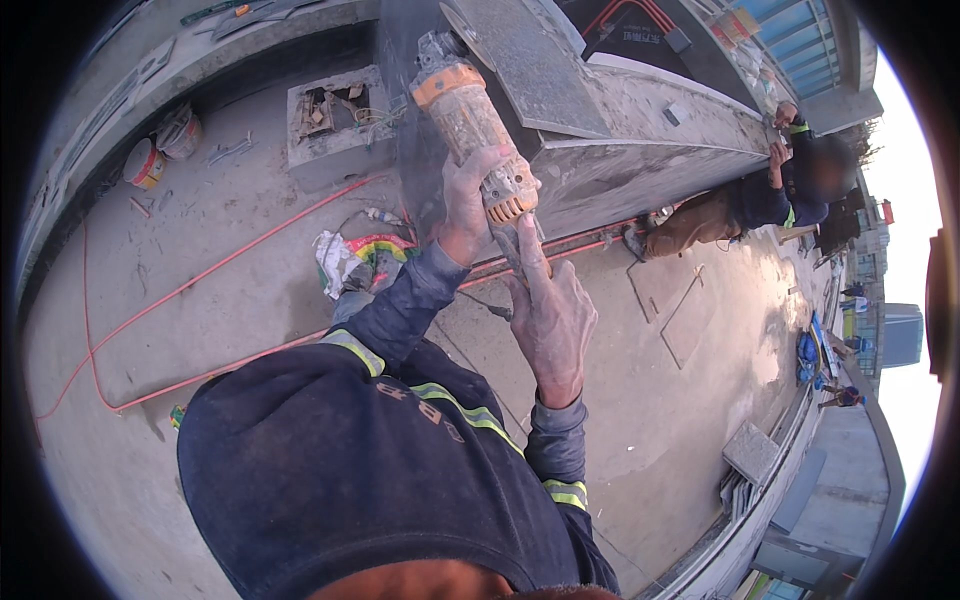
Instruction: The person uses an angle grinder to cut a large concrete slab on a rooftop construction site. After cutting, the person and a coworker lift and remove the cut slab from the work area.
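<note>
A dusty orange-and-grey angle grinder [474, 118] is held up in front of me, its head toward the top of the view. My left hand [468, 200] wraps round the middle of its body. At the rear end, my right hand [552, 325] grips the narrow tail, with the index finger stretched along it. The grinder's thin disc [464, 32] lies beside the edge of a grey stone slab [545, 75] on a low wall [600, 180]. Whether disc and slab touch, I cannot tell.
Red cable [215, 268] runs across the concrete floor. A crumpled bag [338, 262] lies near my left arm. Two buckets [145, 163] stand at the left, near a concrete box [340, 165] with rubble. A co-worker [745, 205] crouches by the wall. Stacked slabs [750, 455] lie at the right.
</note>
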